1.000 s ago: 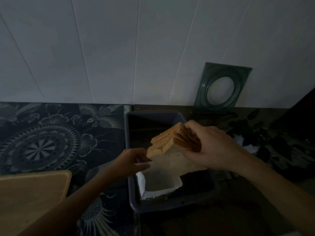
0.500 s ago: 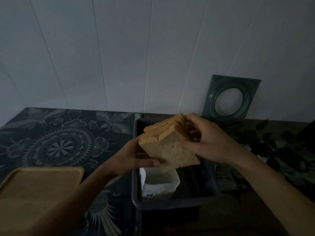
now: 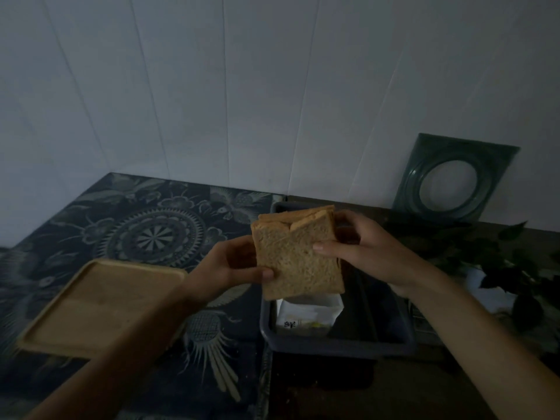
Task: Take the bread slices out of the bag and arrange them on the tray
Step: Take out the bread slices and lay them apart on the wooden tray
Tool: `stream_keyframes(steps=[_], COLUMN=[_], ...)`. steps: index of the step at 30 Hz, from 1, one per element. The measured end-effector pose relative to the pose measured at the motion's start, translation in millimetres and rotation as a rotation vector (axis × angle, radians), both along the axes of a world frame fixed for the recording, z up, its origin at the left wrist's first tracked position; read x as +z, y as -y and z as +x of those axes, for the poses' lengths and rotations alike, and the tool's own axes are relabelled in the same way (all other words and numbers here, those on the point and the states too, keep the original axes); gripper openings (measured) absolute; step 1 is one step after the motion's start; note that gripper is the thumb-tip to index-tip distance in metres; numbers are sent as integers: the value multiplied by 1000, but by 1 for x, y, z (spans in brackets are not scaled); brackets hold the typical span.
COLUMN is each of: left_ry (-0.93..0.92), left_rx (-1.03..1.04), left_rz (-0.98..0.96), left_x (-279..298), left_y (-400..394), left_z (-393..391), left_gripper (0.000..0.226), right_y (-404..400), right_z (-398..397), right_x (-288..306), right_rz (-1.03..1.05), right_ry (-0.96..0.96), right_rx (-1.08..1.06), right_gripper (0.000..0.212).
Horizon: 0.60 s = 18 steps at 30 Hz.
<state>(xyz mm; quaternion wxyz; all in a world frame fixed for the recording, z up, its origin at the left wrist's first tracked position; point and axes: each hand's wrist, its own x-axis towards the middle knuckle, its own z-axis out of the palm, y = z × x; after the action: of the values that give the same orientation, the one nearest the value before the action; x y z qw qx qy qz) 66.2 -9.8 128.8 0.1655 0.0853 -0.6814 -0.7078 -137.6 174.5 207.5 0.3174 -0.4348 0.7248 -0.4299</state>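
Brown bread slices (image 3: 295, 259), a small stack of them fanned at the top, are held upright in the air between both hands, above the far half of a dark plastic bin (image 3: 339, 344). The left hand (image 3: 230, 265) has its fingers (image 3: 266, 273) closed on the stack's lower left edge, thumb across the front face at about 8 o'clock of the slice. The right hand (image 3: 363, 253) grips the stack at its 3 o'clock edge, thumb on the front crumb and the other fingers hidden behind.

Below the bread, inside the bin, lies the white bag (image 3: 309, 313), open and apparently empty, though its inside is too dark to be sure. The wooden tray (image 3: 91, 301) sits bare on the patterned table (image 3: 151, 231), at 9 o'clock from the bin and partly hidden by the left forearm.

Judging by look, the slices are light, soft and easily dented; crusts are the firmest part, so pinching at the edges with flat finger pads should suit better than pressing the centre. Peeling one slice off the front while the other hand steadies the rest seems the sensible next move. A loose hold could let rear slices slip down into the bin.
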Motion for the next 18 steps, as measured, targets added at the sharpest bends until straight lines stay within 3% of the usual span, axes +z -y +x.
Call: stream_keyframes(steps=[11,18], left_ry=[180,323], left_rx=[54,55], left_rz=[28,92], left_x=[-16,-36], left_y=[54,111], left_z=[59,105], left_gripper=[50,51], right_y=[67,130], right_z=[41,84], right_x=[-44,-90], right_rz=[96,164], right_ry=[237,443], right_rx=[23,-53], right_gripper=[45,57])
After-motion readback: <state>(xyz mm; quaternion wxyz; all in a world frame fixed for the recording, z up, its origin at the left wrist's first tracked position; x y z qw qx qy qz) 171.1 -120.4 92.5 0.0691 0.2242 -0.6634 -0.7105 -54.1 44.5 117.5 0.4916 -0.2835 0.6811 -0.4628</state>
